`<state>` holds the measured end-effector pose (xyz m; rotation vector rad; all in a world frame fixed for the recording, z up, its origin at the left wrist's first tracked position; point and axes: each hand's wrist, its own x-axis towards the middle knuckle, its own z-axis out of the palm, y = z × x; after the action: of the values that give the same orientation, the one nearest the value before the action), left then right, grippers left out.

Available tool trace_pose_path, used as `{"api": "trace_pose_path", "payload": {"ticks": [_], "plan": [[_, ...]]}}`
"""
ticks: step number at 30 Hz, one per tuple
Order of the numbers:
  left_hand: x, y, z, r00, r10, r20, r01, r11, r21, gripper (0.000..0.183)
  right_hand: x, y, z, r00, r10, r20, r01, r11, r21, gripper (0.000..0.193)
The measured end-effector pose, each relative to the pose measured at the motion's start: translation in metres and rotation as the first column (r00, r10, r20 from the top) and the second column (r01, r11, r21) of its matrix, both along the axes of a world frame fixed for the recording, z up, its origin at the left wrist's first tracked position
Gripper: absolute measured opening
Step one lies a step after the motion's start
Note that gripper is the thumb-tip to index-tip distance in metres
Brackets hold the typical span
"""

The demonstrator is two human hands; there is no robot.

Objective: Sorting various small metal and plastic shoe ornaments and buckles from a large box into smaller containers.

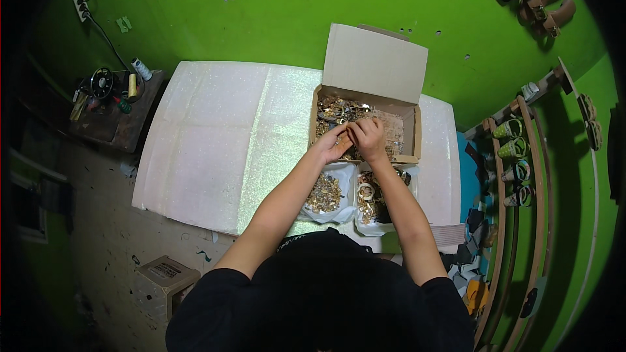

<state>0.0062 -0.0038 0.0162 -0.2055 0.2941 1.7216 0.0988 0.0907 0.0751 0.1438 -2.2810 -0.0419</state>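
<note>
My left hand is turned palm up with its fingers curled, over the front of an open cardboard box. Against its fingertips, my right hand is closed in a pinch. Whatever lies between the fingers is too small to make out. A heap of shiny gold and silver metal pieces, seemingly buckles and trims, fills the box's left side. Below the hands, a white plastic bag holds small gold pieces. Beside it, partly behind my right forearm, a white-lined container holds larger buckle-like pieces.
The box stands on a table with a shimmering white cover, its lid raised toward the green wall. At left, a small dark table bears thread spools. Sandals hang on a wooden rack at right. A carton sits on the floor.
</note>
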Motion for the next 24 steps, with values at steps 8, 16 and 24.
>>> {"api": "trace_pose_path", "payload": {"ticks": [8, 16, 24], "plan": [[0.004, 0.001, 0.004, 0.996, 0.051, -0.071, -0.051, 0.999, 0.006, 0.019, 0.003, -0.005, -0.006, 0.997, -0.077, 0.023, 0.08, 0.976, -0.204, 0.017], [-0.001, -0.001, -0.005, 0.998, 0.028, -0.05, -0.025, 0.998, 0.054, 0.022, 0.003, -0.013, 0.0, 0.987, -0.138, 0.084, 0.161, 0.882, -0.443, 0.012], [0.003, -0.001, 0.002, 0.995, 0.049, -0.081, -0.05, 0.999, -0.013, 0.021, 0.002, -0.011, 0.006, 0.993, -0.094, 0.076, 0.118, 0.902, -0.415, 0.014]]}}
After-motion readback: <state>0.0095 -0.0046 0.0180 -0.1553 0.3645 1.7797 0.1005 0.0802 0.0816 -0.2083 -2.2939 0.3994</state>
